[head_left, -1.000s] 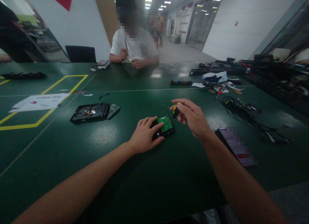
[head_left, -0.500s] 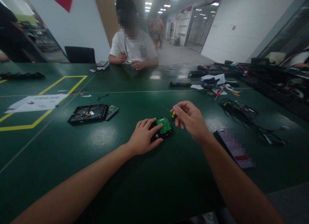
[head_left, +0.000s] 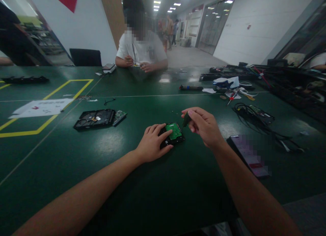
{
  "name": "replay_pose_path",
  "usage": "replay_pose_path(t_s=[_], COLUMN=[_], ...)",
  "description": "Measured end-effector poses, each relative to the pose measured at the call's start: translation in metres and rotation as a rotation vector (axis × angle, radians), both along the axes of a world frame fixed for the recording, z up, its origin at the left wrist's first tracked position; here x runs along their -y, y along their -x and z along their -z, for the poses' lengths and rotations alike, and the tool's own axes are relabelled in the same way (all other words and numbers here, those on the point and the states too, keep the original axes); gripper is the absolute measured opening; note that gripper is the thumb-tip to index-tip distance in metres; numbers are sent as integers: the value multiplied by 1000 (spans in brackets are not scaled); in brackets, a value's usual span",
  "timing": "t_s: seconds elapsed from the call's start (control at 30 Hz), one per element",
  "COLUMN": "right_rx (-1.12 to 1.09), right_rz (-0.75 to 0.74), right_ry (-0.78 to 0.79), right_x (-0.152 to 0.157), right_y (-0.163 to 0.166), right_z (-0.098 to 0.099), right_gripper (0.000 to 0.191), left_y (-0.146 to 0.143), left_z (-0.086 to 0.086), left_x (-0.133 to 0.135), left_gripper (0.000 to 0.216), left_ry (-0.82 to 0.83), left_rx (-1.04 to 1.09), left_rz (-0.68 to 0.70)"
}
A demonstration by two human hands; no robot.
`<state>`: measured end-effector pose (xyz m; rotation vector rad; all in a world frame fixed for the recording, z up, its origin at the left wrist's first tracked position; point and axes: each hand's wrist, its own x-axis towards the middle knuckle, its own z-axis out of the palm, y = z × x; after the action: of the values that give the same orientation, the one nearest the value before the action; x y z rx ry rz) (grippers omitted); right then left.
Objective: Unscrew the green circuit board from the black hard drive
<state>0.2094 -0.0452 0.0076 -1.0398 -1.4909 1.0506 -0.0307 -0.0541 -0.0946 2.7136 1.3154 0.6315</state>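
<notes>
A hard drive (head_left: 180,140) with a green circuit board (head_left: 174,131) facing up lies flat on the table. My left hand (head_left: 152,143) holds its left end, with the index finger stretched over the board and the thumb along the near edge. My right hand (head_left: 202,124) is closed in a pinch on the handle of a small screwdriver (head_left: 186,119). The screwdriver slants down to the drive's right edge; its tip is too fine to make out. Several tiny bits, perhaps screws, lie just beyond the drive.
To the left are an opened drive casing (head_left: 94,118) and a loose circuit board (head_left: 119,117). On the right lie cables (head_left: 251,119), another drive (head_left: 265,117), a purple box-like object (head_left: 248,154) and a red-handled tool (head_left: 231,99). A person (head_left: 142,53) sits across the table.
The screwdriver handle has turned in my right fingers, showing dark green where yellow showed before. My left hand stays on the drive. The view has shifted slightly.
</notes>
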Motion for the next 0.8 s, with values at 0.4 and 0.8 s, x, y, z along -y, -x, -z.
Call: replay_pose_path(t_s=[0.4,0.8], right_rx=[-26,11], right_rz=[26,5], right_ry=[5,-1], right_x=[1,-1], right_y=[4,0], right_z=[0,2], right_gripper=[26,29], left_y=[0,0], left_z=[-3,-3], left_x=[1,1], left_gripper=[63,64], left_ry=[8,7], left_rx=[-9,-9], left_rz=[1,2])
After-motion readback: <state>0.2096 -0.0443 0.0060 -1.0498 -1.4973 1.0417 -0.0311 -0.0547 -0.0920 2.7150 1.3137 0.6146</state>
